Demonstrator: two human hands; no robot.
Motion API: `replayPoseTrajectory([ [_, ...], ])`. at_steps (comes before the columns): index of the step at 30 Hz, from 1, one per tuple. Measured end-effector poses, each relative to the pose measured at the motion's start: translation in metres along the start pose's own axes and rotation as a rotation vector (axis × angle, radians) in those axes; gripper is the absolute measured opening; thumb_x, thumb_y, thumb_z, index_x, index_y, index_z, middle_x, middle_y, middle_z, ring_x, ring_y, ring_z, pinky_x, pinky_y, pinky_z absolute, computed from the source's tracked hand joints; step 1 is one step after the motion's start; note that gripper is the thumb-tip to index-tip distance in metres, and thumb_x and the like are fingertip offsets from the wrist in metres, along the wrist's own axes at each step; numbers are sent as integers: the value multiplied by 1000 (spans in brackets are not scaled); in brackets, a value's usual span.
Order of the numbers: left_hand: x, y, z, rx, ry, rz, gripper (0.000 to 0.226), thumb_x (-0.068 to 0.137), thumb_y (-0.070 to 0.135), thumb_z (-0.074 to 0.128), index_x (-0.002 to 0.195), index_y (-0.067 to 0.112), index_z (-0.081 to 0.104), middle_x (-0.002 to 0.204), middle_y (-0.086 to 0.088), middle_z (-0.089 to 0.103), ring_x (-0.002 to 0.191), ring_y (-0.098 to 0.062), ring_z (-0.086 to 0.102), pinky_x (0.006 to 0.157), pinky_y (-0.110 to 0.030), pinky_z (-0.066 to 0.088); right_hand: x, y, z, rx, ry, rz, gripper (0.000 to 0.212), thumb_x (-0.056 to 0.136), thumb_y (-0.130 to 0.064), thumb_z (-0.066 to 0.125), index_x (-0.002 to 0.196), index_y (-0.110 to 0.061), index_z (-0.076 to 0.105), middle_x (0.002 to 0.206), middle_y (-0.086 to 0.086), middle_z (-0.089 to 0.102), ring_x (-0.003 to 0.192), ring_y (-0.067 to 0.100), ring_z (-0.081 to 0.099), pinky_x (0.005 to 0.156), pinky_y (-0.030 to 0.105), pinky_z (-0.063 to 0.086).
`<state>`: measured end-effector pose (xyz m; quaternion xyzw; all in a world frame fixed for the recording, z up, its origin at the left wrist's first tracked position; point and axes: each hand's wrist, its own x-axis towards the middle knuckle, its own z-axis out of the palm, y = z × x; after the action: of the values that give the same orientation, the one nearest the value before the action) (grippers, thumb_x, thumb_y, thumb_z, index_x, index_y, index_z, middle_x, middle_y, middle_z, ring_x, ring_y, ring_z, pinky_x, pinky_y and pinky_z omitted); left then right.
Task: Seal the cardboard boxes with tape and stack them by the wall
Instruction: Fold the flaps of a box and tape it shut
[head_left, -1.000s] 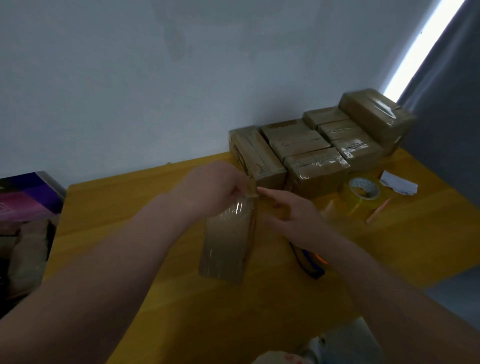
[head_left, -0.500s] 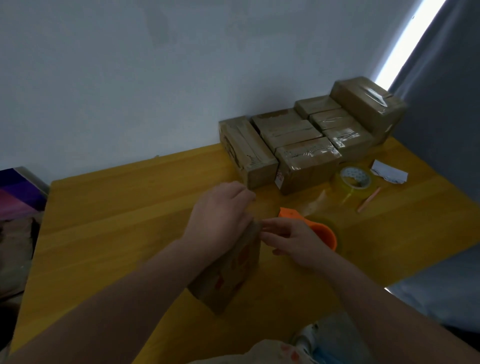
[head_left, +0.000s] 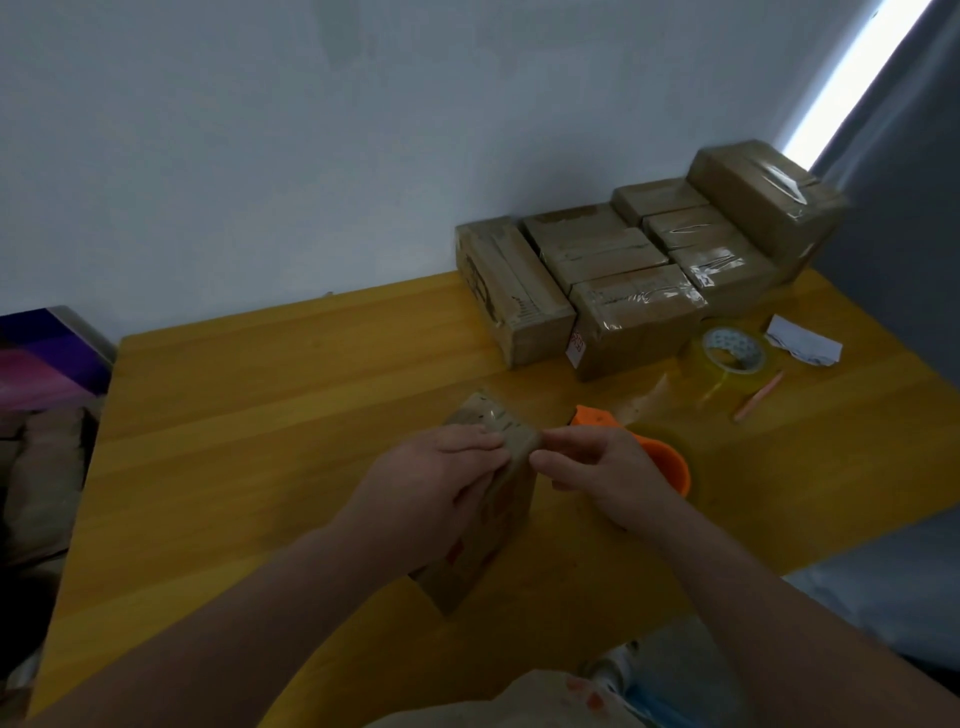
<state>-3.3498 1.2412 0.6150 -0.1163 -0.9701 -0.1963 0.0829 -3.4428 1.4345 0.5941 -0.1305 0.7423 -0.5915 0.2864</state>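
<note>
While the left hand (head_left: 441, 483) wraps its fingers round the top of the small cardboard box (head_left: 480, 564), the right hand (head_left: 608, 478) pinches the box's top edge. The box stands tilted on the yellow table (head_left: 260, 415). Just behind the right hand sits an orange tape dispenser (head_left: 670, 462). Farther back, taped boxes (head_left: 623, 260) sit by the wall (head_left: 363, 156) (a tape roll (head_left: 732, 353) lies beside them).
</note>
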Motion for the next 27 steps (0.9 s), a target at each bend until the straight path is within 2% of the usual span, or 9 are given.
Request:
replayPoseTrajectory([
  [3,1,0,0,-8,-11,3,39,90,32,42,110,18,72,114,5,70,106,-13,65,92,-33,51,1,1,6,33,46,1,17,76,-24,76,91,-25,70,89,-8,72,86,8,68,74,27,58],
  [7,0,-1,0,-6,-9,20,38,89,31,43,109,18,73,113,5,70,104,-13,66,88,-31,54,2,-2,13,152,50,85,15,80,-16,74,92,-17,66,90,-4,66,85,9,66,67,22,55],
  [11,1,0,-1,7,-3,35,37,88,30,44,106,17,73,111,4,71,100,-13,67,85,-29,54,5,-8,17,294,45,199,14,81,-10,73,90,-16,64,83,-8,65,74,0,65,60,19,50],
  [15,1,-2,0,-7,9,48,36,88,29,45,104,16,74,109,4,71,98,-14,68,83,-29,55,8,-12,21,282,88,208,14,79,-12,76,86,-14,65,87,-2,66,82,9,63,64,23,47],
  [17,1,-1,0,-11,14,47,36,88,29,45,103,16,74,108,4,72,98,-13,68,82,-27,55,9,-12,25,246,148,169,13,77,-13,78,81,-13,65,82,-2,66,78,9,63,61,22,49],
  [21,0,1,-2,-9,8,43,36,87,29,44,102,16,75,107,4,72,97,-11,67,82,-27,55,8,-7,34,12,340,-15,14,76,-21,81,72,-15,69,69,-3,66,67,7,61,59,22,48],
  [24,1,1,-3,-9,-8,39,37,87,29,44,104,16,74,109,4,71,99,-12,68,83,-28,55,7,-6,38,-114,414,-103,15,80,-24,78,69,-20,69,66,-8,65,62,-2,59,55,13,45],
  [27,1,2,-3,-7,-17,38,37,87,29,44,104,17,74,110,4,71,99,-11,67,85,-27,53,6,-7,39,-172,458,-154,20,83,-23,75,65,-24,67,63,-9,63,61,-3,58,54,11,44],
])
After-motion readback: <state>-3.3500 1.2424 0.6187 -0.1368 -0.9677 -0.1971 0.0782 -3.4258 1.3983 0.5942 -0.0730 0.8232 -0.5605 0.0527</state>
